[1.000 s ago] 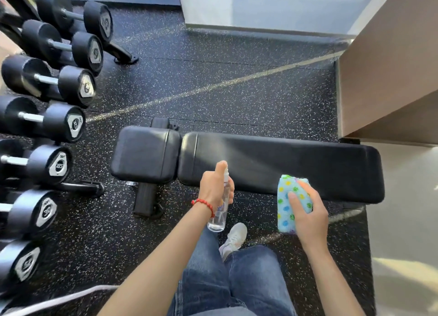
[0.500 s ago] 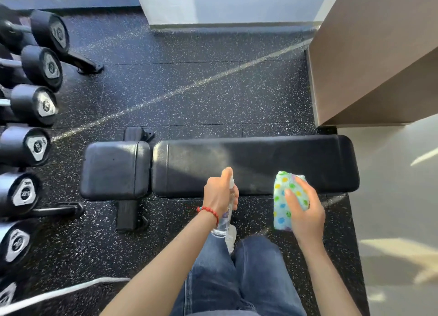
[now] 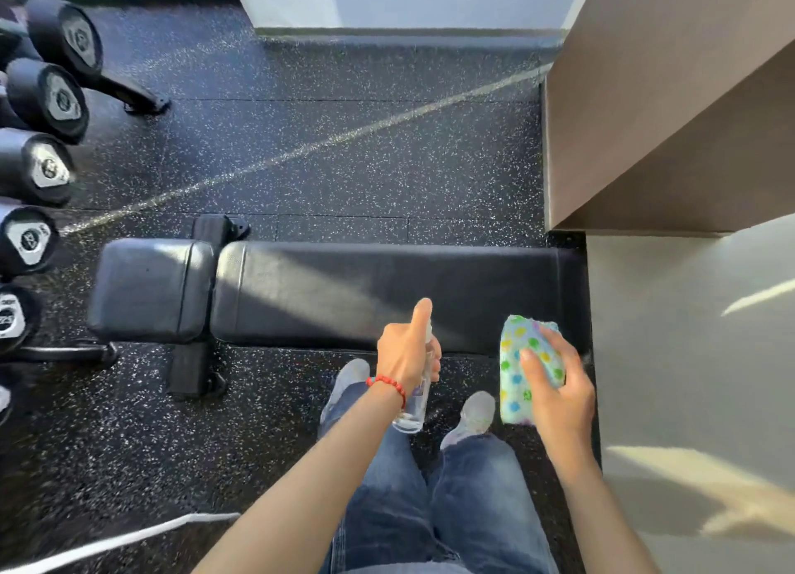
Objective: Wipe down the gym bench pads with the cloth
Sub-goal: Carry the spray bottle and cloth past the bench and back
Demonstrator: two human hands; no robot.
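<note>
A black gym bench lies crosswise in front of me, with a long back pad (image 3: 387, 289) and a short seat pad (image 3: 150, 287) to its left. My left hand (image 3: 406, 349) grips a clear spray bottle (image 3: 415, 405) at the long pad's near edge, index finger raised on top of the nozzle. My right hand (image 3: 559, 388) holds a folded light-blue cloth (image 3: 522, 367) with coloured dots, over the pad's near right corner. The cloth hangs just above the pad edge; contact is unclear.
A rack of black dumbbells (image 3: 47, 100) lines the left side. A brown wall block (image 3: 671, 113) stands at the right beyond the bench end, with pale flooring (image 3: 697, 358) below it. My legs and shoes (image 3: 473, 414) stand close to the bench. A white line (image 3: 129, 539) crosses the speckled floor.
The view has shifted right along the bench, so the bench and dumbbells sit further left. Both hands now work nearer the long pad's right end, still gripping bottle and cloth.
</note>
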